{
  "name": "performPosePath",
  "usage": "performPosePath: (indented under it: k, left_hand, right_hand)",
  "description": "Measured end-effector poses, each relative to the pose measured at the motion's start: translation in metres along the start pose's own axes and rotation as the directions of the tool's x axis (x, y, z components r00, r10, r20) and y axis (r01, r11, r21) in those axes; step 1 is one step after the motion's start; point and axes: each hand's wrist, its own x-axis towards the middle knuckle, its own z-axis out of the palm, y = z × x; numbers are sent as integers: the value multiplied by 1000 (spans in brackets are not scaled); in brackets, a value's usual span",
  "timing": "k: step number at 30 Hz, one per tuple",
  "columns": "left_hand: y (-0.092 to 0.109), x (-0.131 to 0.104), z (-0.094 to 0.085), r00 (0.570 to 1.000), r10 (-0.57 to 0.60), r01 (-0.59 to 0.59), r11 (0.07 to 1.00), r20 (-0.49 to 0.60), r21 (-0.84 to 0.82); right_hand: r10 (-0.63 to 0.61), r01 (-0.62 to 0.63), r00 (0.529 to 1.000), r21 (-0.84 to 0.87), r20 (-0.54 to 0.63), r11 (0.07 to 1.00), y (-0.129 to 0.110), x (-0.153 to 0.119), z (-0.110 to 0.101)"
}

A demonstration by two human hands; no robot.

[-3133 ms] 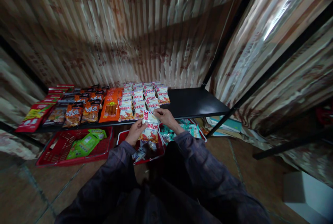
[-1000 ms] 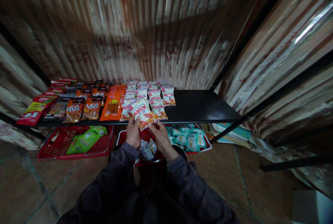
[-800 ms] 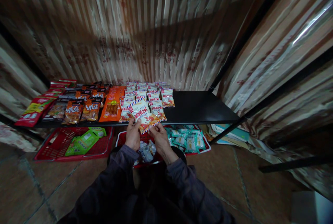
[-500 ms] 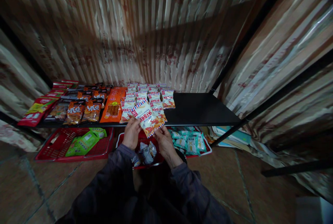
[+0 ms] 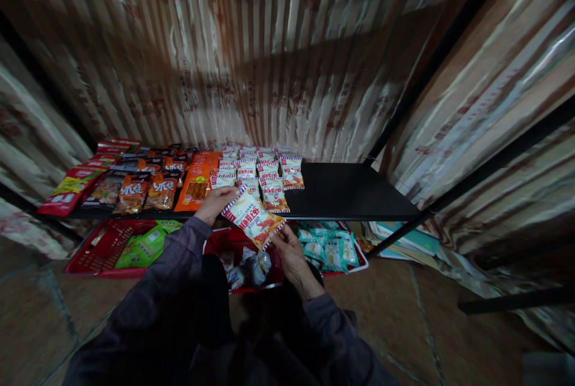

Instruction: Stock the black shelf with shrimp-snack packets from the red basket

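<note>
A white snack bag (image 5: 254, 218) with red lettering and striped ends is tilted in front of the shelf's front edge. My right hand (image 5: 290, 251) pinches its lower right corner. At the bag's upper left edge is my left hand (image 5: 216, 203), its fingers near the shelf edge; they look closed on that side of the bag. Matching white bags (image 5: 268, 169) stand in rows on the black shelf (image 5: 345, 191), just behind the held one. Below my hands, a red basket (image 5: 220, 242) holds several silvery-white bags (image 5: 256, 267).
Orange bags (image 5: 196, 179), brown-and-black bags (image 5: 162, 190) and red bags (image 5: 72, 190) fill the shelf's left part. Beneath are a red basket (image 5: 96, 254) with green bags and teal bags (image 5: 332, 249) in another basket. Flattened cardboard (image 5: 399, 236) lies at the right, by a black post.
My left hand has moved left and up, toward the shelf edge. The held bag has shifted slightly down, with my right hand still at its lower corner. The view has shifted slightly.
</note>
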Motion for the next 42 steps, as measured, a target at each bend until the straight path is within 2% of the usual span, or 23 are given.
performPosePath:
  k: [5, 11, 18, 24, 31, 37, 42]
  left_hand:
    - [-7, 1, 9, 999, -7, 7, 1000, -49, -1]
    - [-22, 2, 17, 975, 103, -101, 995, -195, 23]
    - [-23, -2, 19, 962, 210, -189, 973, -177, 132]
    - [-23, -6, 23, 956, 228, -201, 967, -185, 153]
    - [-21, -9, 26, 986, 144, -138, 988, -83, 69]
    - [-22, -6, 27, 972, 146, -141, 989, -185, 44]
    - [-26, -6, 32, 966, 125, -127, 992, -227, 4]
  right_hand:
    - [6, -6, 1000, -55, 2, 998, 0, -5, -3]
    - [-9, 9, 1000, -36, 10, 999, -1, -8, -2]
    - [-134, 120, 979, -98, -155, 988, -8, -3, -1]
    - [-110, 92, 974, -98, -197, 991, -10, 0, -4]
    - [-133, 112, 954, -92, -269, 989, -15, -2, 0]
    - [-189, 171, 954, -95, -233, 981, -17, -8, 4]
    - [-214, 198, 941, -88, -263, 976, -18, -12, 5]
